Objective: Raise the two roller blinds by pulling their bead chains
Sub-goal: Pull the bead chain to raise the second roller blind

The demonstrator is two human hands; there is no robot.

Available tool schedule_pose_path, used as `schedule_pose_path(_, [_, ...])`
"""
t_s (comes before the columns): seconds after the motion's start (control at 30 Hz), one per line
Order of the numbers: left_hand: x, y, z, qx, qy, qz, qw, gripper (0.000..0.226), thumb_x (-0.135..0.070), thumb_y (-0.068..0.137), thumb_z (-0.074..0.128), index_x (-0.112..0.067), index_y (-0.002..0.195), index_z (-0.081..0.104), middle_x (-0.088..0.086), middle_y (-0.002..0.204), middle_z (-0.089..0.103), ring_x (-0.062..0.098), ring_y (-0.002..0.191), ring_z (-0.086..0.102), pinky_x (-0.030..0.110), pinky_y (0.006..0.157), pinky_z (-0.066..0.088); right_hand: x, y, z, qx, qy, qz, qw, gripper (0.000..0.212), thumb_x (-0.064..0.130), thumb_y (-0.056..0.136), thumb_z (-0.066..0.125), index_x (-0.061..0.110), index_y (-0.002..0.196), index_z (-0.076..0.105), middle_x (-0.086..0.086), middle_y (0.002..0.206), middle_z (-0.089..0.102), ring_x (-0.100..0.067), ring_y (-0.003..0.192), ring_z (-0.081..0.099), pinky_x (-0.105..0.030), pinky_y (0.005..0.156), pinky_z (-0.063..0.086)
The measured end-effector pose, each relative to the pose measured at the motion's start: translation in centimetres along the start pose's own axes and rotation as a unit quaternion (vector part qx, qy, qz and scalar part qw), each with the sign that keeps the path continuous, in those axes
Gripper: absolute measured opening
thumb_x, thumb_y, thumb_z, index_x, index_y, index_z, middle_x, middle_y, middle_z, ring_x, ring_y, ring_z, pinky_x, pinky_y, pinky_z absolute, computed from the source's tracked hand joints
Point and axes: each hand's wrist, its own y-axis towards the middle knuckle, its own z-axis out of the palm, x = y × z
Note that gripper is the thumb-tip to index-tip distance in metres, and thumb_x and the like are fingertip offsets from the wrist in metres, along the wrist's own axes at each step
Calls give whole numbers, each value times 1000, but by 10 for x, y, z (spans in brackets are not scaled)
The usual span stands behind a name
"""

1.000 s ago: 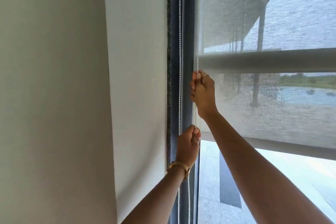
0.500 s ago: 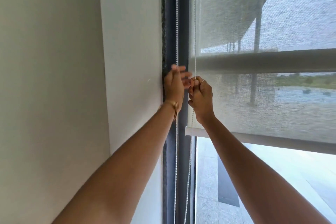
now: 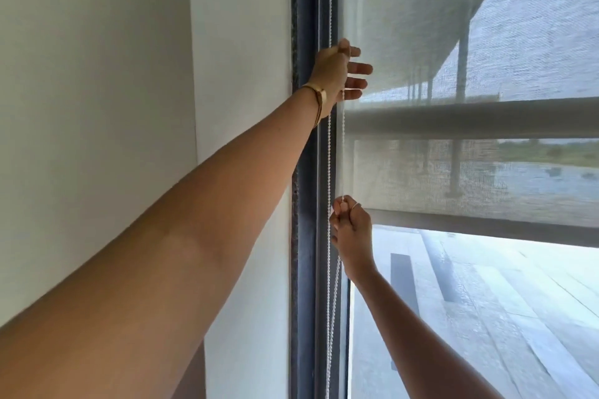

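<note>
Two sheer grey roller blinds hang over the window. The lower blind's bottom bar (image 3: 486,228) is level with my right hand. The other blind's bottom bar (image 3: 470,116) shows higher up through the fabric. White bead chains (image 3: 329,172) run down beside the dark window frame (image 3: 304,204). My right hand (image 3: 351,230), with a ring on it, is closed on one chain strand near the blind's lower left corner. My left hand (image 3: 337,73), a gold bracelet on its wrist, is stretched high against the same strand with its fingers spread; the strand runs straight between the two hands.
A plain white wall (image 3: 97,107) fills the left side. Below the lower blind, bare glass (image 3: 486,317) shows a paved terrace outside. The loose chain loops hang down past the bottom of the picture.
My right hand has pulled its chain strand down from beside the upper bar to the lower bar. My left hand let go low down and rose above the right. The lower blind's bar moved up slightly.
</note>
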Motion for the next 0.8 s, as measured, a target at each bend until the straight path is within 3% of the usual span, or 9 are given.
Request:
schedule_pose_path(0.07, [2,-3,-1,-11,5,-4,1000,38,-24,101,27,-3,106,58,4,70,58,11,44,44,19,40,36,-7,-7,0,-2,-18,10,1000,27,14,86,32,24,61,36,4,57,30,-8,49,22,-21,44,19])
schedule_pose_path(0.13, [12,-7,-2,-42,7,22,999,36,-16,99,27,-8,85,59,-1,60,44,6,38,32,16,35,26,-12,-13,1,4,-13,23,1000,29,10,82,32,27,59,38,6,58,31,-6,50,23,-19,44,20])
schedule_pose_path(0.23, [29,-12,-4,-95,58,105,988,37,-1,89,27,-17,59,42,-3,52,33,5,41,29,16,39,24,-20,-18,4,10,-13,34,999,35,9,84,34,30,58,43,12,57,35,-3,49,26,-14,44,22])
schedule_pose_path(0.37, [46,-22,-7,-111,109,150,976,34,4,81,28,-18,56,38,-2,52,32,12,51,30,26,51,26,-29,-27,11,18,-5,93,995,38,11,97,34,25,64,48,5,57,38,-6,45,29,-19,40,22])
schedule_pose_path(0.5, [65,-30,-14,-107,104,160,976,35,3,84,28,-17,58,38,-2,53,33,12,52,30,27,52,27,-22,-29,14,48,46,153,986,26,-1,97,32,2,85,55,-7,63,51,-6,45,39,-20,44,27])
schedule_pose_path(0.67, [86,-33,-31,-137,131,137,972,38,-6,90,31,-21,55,38,-4,53,37,15,54,34,32,60,30,-7,-4,15,44,48,166,984,45,31,102,29,-1,104,61,-6,81,66,-14,64,54,-25,59,43])
schedule_pose_path(0.8, [104,-41,-38,-158,172,105,967,36,-5,87,35,-19,54,39,-3,51,40,17,53,37,31,61,32,26,29,27,18,91,151,984,48,38,101,27,8,93,63,-3,85,66,-16,70,56,-28,63,43])
